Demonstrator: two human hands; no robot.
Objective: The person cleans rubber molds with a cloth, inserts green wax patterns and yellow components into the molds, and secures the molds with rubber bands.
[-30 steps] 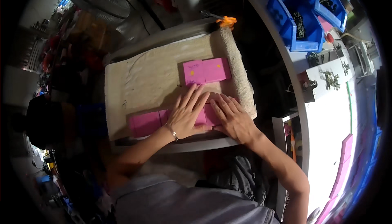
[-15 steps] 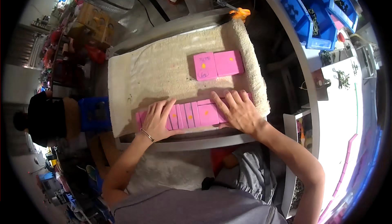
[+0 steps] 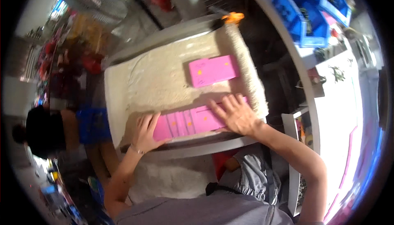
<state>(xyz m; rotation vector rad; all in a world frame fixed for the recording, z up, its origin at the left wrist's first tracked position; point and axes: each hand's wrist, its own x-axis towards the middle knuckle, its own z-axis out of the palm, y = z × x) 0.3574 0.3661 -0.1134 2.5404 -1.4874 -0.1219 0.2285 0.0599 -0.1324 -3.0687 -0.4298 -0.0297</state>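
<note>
A row of pink blocks (image 3: pixel 178 122) lies along the near side of a tray lined with cream towelling (image 3: pixel 139 81). Some blocks bear dark stripes and yellow dots. My left hand (image 3: pixel 147 132) clasps the row's left end, its thumb along the near edge and its fingers at the far side. Over the right end, my right hand (image 3: pixel 238 116) grips with fingers spread across the top and thumb on the near side, hiding part of the blocks. Two more pink blocks (image 3: pixel 213 71) lie side by side farther back at the right, apart from both hands.
A rolled towel edge (image 3: pixel 246 69) runs down the tray's right side, with an orange clamp (image 3: pixel 233 18) at its far corner. Blue bins (image 3: pixel 301 19) with small parts stand on the white bench (image 3: pixel 328 143) at right. A fan (image 3: pixel 96 3) is far left; another person (image 3: pixel 45 130) sits left.
My left hand has shifted left and nearer, now at the row's end, uncovering more of the blocks. My right hand stays on the right end. The whole view has moved slightly.
</note>
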